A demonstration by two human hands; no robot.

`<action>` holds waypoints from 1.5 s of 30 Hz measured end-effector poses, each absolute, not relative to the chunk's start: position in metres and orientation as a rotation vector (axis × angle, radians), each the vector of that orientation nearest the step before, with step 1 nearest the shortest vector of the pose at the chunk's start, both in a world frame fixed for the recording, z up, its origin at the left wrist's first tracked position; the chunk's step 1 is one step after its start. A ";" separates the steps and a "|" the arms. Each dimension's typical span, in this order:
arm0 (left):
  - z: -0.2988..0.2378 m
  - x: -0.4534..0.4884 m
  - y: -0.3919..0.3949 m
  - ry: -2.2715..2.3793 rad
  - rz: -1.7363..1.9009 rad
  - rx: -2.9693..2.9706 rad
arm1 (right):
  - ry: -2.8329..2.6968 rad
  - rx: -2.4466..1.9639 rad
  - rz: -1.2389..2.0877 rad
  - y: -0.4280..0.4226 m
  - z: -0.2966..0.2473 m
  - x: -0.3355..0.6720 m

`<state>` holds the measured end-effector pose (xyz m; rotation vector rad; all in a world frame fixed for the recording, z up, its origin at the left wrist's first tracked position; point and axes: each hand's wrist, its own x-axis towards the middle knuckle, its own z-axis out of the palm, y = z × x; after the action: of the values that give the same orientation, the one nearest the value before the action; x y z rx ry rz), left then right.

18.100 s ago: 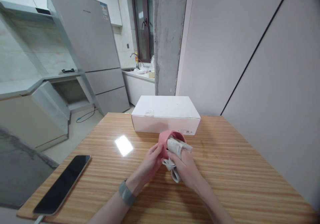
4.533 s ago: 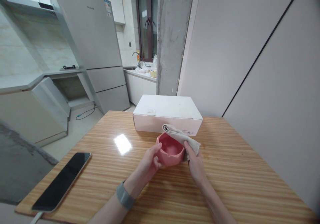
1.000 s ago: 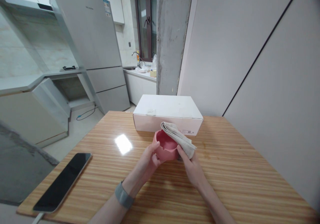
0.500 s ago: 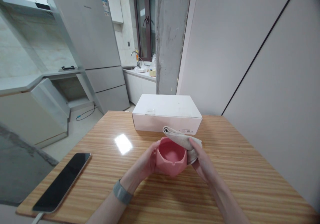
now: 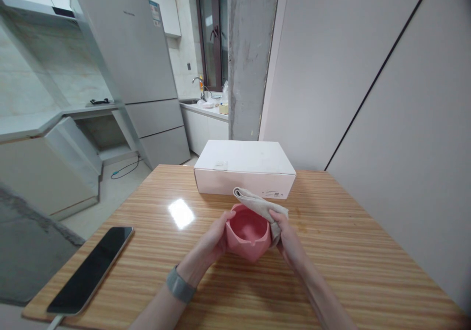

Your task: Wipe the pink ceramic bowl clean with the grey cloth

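Left hand (image 5: 211, 237) grips the faceted pink bowl (image 5: 247, 232); right hand (image 5: 289, 239) presses a folded beige cloth (image 5: 261, 204) on its rim.

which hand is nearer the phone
Left. The left hand holds the pink bowl on the side facing the phone; the right hand, with the cloth, is beyond the bowl.

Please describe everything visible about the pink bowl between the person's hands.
The pink bowl is small, thick-walled and matte, with angular facets outside and a smooth, empty hollow. A small notch cuts its near rim. Its opening tips slightly toward the camera. The left hand grips its left side; the right hand presses a folded beige cloth over its far right rim. It is low over the wooden table, before a white box; whether it rests there is unclear.
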<state>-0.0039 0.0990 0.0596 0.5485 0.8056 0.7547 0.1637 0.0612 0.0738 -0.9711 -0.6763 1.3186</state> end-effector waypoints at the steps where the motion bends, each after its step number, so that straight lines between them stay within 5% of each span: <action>1: 0.058 -0.003 0.100 0.816 0.787 0.552 | -0.685 -0.967 1.291 0.062 0.071 0.160; 8: 0.058 -0.003 0.100 0.605 0.892 0.584 | -0.779 -1.005 1.035 0.059 0.056 0.145; 22: 0.059 -0.007 0.097 0.720 0.535 0.586 | -0.527 -1.086 1.312 0.061 0.080 0.175; 36: 0.056 -0.003 0.098 0.593 0.888 0.647 | -0.832 -1.024 0.940 0.060 0.061 0.150; 45: 0.061 -0.009 0.099 0.664 0.622 0.574 | -0.610 -1.059 1.058 0.067 0.060 0.175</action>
<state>-0.0089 0.0992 0.0609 0.5740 0.6645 0.6220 0.1746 0.0668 0.0603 -1.0592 -0.6100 1.0581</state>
